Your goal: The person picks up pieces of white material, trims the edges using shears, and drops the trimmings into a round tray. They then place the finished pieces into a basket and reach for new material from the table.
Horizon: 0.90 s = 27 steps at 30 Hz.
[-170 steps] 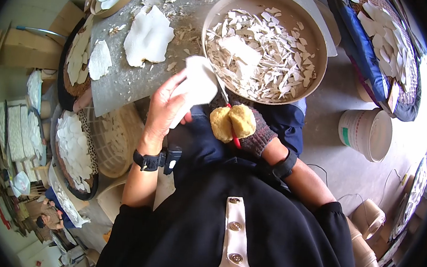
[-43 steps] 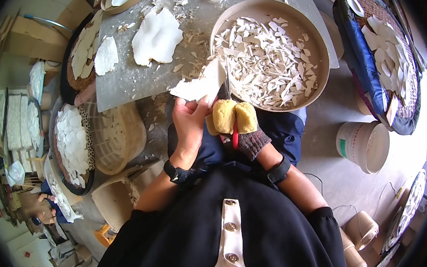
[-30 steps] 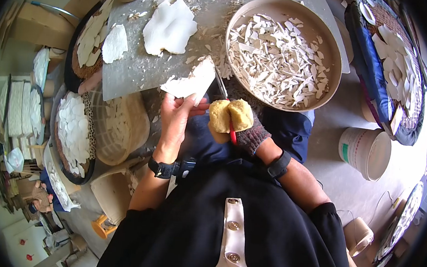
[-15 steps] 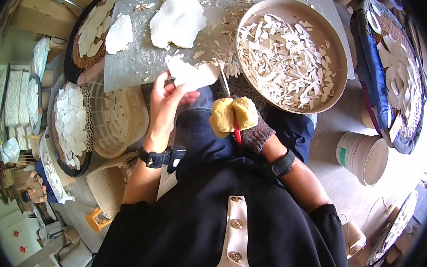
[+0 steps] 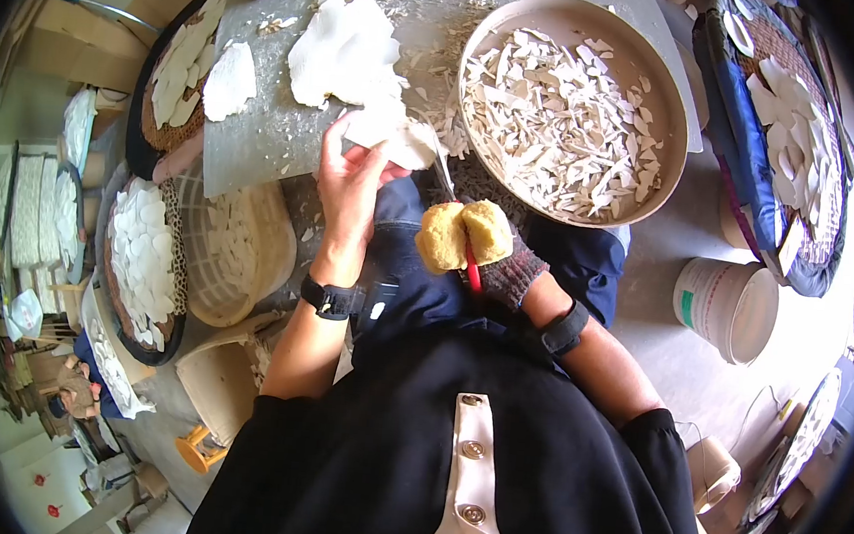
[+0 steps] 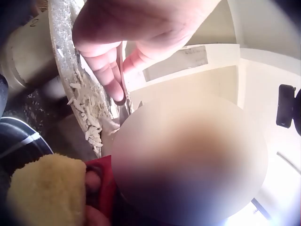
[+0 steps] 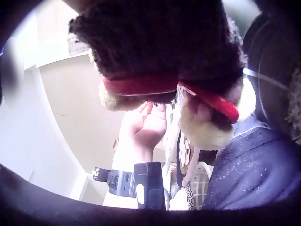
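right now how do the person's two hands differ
The left hand is bare; the right hand wears a dark knit glove with yellow padding. The left hand pinches a white flat piece at the edge of the grey board; the right hand grips red-handled scissors whose blades point toward that piece. The left hand reaches farther from the body; the right sits nearer the lap. Both wrists carry a black strap.

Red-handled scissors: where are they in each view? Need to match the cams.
Head: scissors at centre, in the gloved right hand, blades up toward the white piece held by the left hand.
Left wrist: red handle at bottom left, beside the yellow padding.
Right wrist: red handles across upper centre, under the glove.
Shared landmark: yellow padding on the handles.
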Motion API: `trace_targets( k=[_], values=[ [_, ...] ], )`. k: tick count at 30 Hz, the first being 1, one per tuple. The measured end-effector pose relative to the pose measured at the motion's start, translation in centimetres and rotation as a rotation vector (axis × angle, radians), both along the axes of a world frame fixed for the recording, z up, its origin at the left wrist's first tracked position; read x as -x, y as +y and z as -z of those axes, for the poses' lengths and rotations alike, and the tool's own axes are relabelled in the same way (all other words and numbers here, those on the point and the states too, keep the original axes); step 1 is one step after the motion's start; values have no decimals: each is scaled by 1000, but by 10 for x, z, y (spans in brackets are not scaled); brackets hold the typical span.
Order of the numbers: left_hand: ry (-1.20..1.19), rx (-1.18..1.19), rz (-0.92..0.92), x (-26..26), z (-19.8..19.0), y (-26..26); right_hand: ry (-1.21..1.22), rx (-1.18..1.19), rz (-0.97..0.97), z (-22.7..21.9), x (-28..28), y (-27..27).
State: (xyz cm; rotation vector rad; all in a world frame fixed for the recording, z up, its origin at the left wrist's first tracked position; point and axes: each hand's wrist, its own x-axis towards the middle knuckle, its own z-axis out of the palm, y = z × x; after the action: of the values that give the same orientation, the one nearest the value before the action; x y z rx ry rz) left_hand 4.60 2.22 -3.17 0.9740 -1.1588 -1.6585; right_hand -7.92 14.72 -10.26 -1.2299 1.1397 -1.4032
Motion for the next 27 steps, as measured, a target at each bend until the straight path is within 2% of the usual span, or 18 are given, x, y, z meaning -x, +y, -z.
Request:
trace_targets(
  k=[2, 5, 8, 11, 12, 14, 17, 19, 20, 25, 27],
  values=[
    [-20, 6, 59, 3, 0, -3, -66, -31, -9, 2, 2, 2],
    [-34, 19, 52, 13, 4, -6, 119, -84, -101, 2, 11, 9],
    [-47, -10, 89, 25, 2, -7, 170, -145, -133, -6, 20, 19],
    [-78, -46, 199, 36, -7, -9, -107, -140, 46, -9, 17, 26],
    [-92, -53, 239, 39, -9, -10, -340, -229, 28, -13, 18, 27],
    [-118, -63, 300, 47, -8, -5, -319, -233, 55, 2, 20, 28],
    [-136, -79, 338, 54, -9, -4, 151, -107, 63, -7, 33, 32],
    [-149, -95, 339, 56, -11, 0, -51, -168, 65, -12, 30, 37],
    [-153, -98, 350, 55, -10, 1, 118, -115, 68, -10, 31, 38],
    [-163, -103, 388, 51, -8, -2, -387, -150, -26, -12, 27, 36],
    [-159, -141, 439, 52, -11, 1, -300, -156, -6, -12, 26, 35]
  ],
)
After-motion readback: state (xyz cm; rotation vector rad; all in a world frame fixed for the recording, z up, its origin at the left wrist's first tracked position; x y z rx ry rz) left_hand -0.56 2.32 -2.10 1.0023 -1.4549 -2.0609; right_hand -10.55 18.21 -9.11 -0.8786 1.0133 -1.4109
